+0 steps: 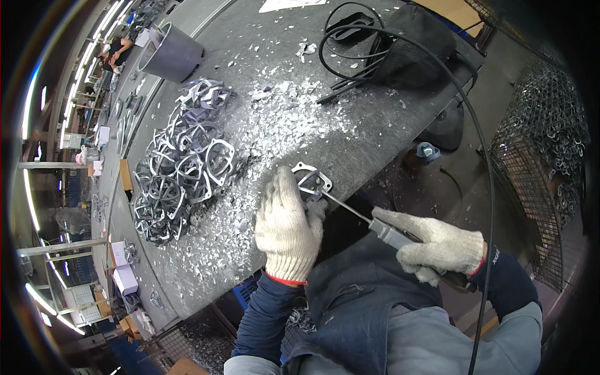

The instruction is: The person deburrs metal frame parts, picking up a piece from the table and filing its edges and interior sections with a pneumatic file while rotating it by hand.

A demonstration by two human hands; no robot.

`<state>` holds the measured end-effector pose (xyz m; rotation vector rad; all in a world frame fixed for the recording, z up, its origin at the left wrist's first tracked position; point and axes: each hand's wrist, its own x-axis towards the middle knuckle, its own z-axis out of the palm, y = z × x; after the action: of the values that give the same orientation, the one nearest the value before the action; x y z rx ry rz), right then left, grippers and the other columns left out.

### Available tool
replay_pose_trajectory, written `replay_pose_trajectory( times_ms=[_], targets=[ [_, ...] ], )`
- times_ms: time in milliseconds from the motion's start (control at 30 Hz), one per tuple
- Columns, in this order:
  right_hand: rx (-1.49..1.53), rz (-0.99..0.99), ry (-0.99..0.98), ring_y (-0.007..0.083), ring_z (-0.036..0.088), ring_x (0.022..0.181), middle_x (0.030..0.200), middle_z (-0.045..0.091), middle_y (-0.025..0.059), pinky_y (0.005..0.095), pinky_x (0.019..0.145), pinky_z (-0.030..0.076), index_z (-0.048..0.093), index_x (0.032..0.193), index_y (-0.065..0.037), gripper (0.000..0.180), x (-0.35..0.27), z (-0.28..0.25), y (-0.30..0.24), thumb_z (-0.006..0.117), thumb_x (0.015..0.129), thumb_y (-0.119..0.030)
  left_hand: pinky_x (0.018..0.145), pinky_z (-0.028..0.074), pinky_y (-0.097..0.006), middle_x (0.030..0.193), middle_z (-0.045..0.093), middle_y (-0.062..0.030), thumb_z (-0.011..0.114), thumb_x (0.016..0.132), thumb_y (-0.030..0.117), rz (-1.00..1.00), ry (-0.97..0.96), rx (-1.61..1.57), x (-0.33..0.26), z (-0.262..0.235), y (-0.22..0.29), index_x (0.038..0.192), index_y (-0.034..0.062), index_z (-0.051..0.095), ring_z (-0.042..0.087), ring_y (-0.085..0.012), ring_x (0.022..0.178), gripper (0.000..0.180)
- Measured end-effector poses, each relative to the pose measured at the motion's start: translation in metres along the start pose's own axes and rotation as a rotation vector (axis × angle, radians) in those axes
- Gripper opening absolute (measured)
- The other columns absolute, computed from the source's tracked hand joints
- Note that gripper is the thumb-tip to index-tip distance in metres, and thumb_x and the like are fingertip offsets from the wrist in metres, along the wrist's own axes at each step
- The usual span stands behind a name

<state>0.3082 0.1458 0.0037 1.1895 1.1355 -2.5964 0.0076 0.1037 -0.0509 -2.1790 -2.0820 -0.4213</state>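
Observation:
My left hand, in a white knit glove, presses a flat grey metal frame part against the near edge of the dark workbench. My right hand, also gloved, grips the grey handle of a thin-shafted tool. The tool's slim tip reaches into the part's opening beside my left thumb. A black hose runs from the tool up over the bench.
A heap of similar metal frame parts lies at the left of the bench, with pale metal chips strewn around. A grey bucket stands at the far left. A wire cage with parts stands at the right. Another person works far off at upper left.

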Motion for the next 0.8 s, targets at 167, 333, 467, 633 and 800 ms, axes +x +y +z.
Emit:
replay_pose_trajectory(
  times_ms=[167, 333, 467, 633, 800],
  targets=[
    [0.020, -0.084, 0.018, 0.0103, 0.067, 0.065, 0.094, 0.069, 0.0052, 0.0264, 0.060, 0.062, 0.014, 0.186, -0.011, 0.095, 0.006, 0.002, 0.000, 0.063, 0.105, -0.009, 0.116, 0.055, -0.056, 0.150, 0.069, -0.0317, 0.085, 0.089, 0.023, -0.030, -0.030, -0.037, 0.004, -0.002, 0.002, 0.164, -0.0109, 0.048, 0.069, -0.0513, 0.137, 0.091],
    [-0.123, -0.063, 0.045, 0.0095, 0.067, 0.067, 0.105, 0.070, 0.0072, 0.0264, 0.061, 0.063, 0.014, 0.186, -0.011, 0.094, -0.001, 0.003, 0.002, 0.063, 0.106, -0.011, 0.117, 0.055, -0.056, 0.150, 0.069, -0.0318, 0.087, 0.088, 0.024, -0.024, -0.017, -0.021, 0.002, 0.000, 0.002, 0.164, -0.0101, 0.048, 0.069, -0.0513, 0.137, 0.091],
    [-0.110, -0.006, 0.006, 0.0089, 0.067, 0.068, 0.112, 0.070, 0.0079, 0.0269, 0.060, 0.063, 0.014, 0.186, -0.012, 0.095, -0.001, 0.002, -0.002, 0.063, 0.105, -0.010, 0.118, 0.054, -0.056, 0.151, 0.069, -0.0317, 0.088, 0.088, 0.024, -0.064, -0.055, -0.066, 0.003, -0.002, 0.003, 0.164, -0.0099, 0.048, 0.068, -0.0512, 0.138, 0.092],
    [-0.065, -0.009, 0.003, 0.0099, 0.065, 0.069, 0.113, 0.070, 0.0070, 0.0273, 0.062, 0.062, 0.007, 0.187, -0.013, 0.092, 0.003, 0.001, 0.000, 0.058, 0.110, -0.015, 0.119, 0.053, -0.056, 0.152, 0.069, -0.0314, 0.089, 0.089, 0.025, -0.084, -0.081, -0.049, 0.003, -0.001, 0.002, 0.164, -0.0096, 0.048, 0.067, -0.0509, 0.140, 0.093],
    [-0.061, 0.017, -0.013, 0.0089, 0.064, 0.068, 0.102, 0.067, 0.0046, 0.0274, 0.062, 0.062, 0.006, 0.187, -0.015, 0.092, -0.001, 0.002, -0.004, 0.058, 0.111, -0.015, 0.118, 0.053, -0.057, 0.152, 0.068, -0.0317, 0.090, 0.089, 0.026, -0.028, -0.038, -0.014, 0.001, 0.000, 0.000, 0.166, -0.0095, 0.046, 0.067, -0.0510, 0.140, 0.095]
  ],
)
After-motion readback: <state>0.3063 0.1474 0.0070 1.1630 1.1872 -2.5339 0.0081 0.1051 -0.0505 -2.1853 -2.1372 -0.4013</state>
